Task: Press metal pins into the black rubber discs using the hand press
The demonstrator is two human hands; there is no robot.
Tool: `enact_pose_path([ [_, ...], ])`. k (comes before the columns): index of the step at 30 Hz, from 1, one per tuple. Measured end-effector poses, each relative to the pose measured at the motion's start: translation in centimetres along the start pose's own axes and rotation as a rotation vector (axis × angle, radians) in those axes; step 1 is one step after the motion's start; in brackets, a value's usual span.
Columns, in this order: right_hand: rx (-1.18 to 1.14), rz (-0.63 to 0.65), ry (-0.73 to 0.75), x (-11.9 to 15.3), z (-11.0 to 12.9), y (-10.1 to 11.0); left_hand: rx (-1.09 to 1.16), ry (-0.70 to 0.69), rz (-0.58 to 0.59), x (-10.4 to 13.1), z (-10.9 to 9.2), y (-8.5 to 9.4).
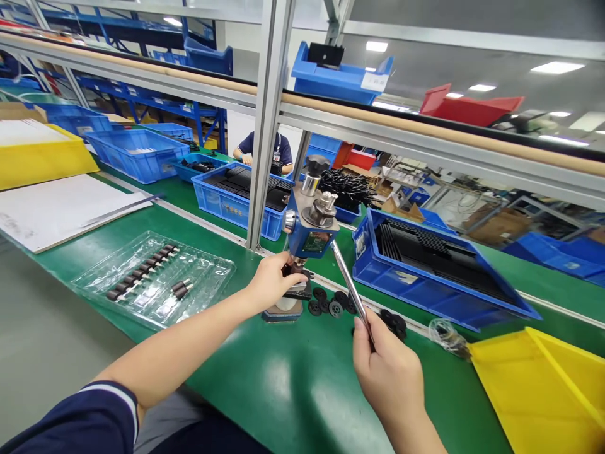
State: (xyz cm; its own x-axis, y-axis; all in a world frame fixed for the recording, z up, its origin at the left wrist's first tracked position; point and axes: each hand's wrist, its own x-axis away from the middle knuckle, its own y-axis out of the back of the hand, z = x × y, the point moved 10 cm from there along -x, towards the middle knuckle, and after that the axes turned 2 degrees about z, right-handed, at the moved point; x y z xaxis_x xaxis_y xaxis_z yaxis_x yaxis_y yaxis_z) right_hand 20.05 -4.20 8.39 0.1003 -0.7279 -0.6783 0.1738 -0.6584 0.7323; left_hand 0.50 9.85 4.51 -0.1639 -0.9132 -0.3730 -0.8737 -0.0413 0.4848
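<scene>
A small blue hand press (312, 224) stands on the green bench, its base toward me. My right hand (390, 359) is wrapped round the press's metal lever (350, 277), which slants down to the right. Under the ram, my left hand (274, 282) pinches a small dark part that its fingers mostly hide. Black toothed wheels (335, 308) lie loose just right of the press base. To the left, a clear plastic tray (203, 277) holds several black cylinders with pale shafts (142, 270), most of them in one row.
Blue bins of black flat parts stand behind the press (222, 205) and to its right (411, 277). A yellow bin (543, 384) sits at the near right, beside a small clear bag (447, 337). An upright metal post (265, 126) rises behind the press. A co-worker (283, 148) sits across the bench.
</scene>
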Motion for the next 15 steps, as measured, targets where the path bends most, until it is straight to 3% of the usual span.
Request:
enact_pose_path([
  [4,-0.042,0.059,-0.002,-0.2,0.0,-0.2,0.021,-0.008,0.012,0.0,0.0,-0.2],
  [8,0.037,-0.02,-0.016,0.0,-0.1,-0.1,0.005,-0.025,-0.002,0.1,-0.3,0.0],
  [12,-0.019,0.076,-0.029,-0.2,-0.2,-0.8,-0.049,-0.024,-0.03,0.1,-0.5,0.4],
  [15,-0.126,0.041,-0.037,-0.8,0.2,1.6,-0.093,-0.046,-0.081,0.0,-0.9,0.9],
])
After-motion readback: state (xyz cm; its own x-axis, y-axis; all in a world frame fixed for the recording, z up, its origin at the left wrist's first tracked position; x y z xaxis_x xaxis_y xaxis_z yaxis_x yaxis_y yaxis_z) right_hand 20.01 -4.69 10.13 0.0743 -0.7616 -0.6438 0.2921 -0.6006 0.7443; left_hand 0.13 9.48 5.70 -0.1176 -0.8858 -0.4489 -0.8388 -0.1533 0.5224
